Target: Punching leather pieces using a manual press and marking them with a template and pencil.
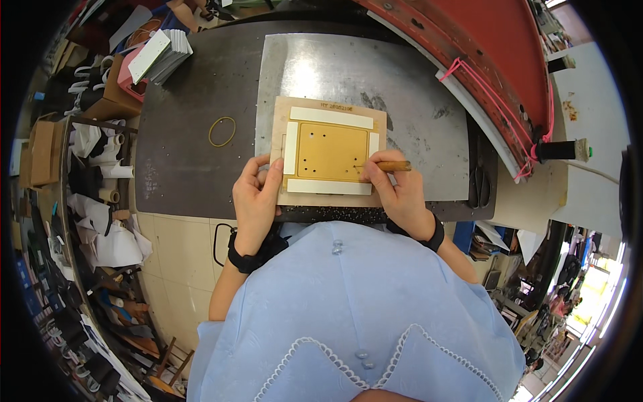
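My left hand [254, 204] grips the left edge of a pale wooden board [321, 199], thumb on top and fingers at its side. A yellow panel [329, 151] with several small dark holes near its corners is set in the board. White strips [331, 118] frame the panel. My right hand [405, 201] is closed around a wooden-handled awl [394, 165], held like a pen. Its thin tip points left at the holes by the panel's lower right corner; whether it touches the panel, I cannot tell.
The board lies on a grey metal plate [295, 60] on a dark table [187, 177]. A yellow rubber band [210, 134] and stacked white cards [151, 56] are at left. A red machine frame [482, 47] with pink cord [495, 100] slants across the right, above black scissors [478, 187].
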{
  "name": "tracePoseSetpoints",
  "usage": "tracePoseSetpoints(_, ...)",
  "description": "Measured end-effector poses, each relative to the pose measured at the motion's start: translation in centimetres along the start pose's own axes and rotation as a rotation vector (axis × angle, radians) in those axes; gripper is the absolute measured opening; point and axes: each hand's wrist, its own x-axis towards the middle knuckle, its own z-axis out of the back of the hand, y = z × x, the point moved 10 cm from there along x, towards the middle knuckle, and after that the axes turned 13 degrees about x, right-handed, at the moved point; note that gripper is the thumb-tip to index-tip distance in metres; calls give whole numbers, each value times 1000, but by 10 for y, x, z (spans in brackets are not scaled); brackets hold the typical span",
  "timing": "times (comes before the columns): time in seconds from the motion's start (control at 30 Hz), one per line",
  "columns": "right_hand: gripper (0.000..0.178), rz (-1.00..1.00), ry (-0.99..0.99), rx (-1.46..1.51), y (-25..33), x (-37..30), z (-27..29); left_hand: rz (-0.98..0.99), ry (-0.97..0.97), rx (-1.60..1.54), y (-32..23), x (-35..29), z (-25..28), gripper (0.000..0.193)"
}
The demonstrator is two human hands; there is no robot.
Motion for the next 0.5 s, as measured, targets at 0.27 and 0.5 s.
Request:
tracePoseSetpoints(0.27, 14, 24, 105, -195, 7, 13, -17, 16, 1, -21, 2, -1, 0, 31)
tracePoseSetpoints(0.5, 16, -28, -103, 181, -3, -7, 8, 8, -4, 3, 1, -1, 0, 32)
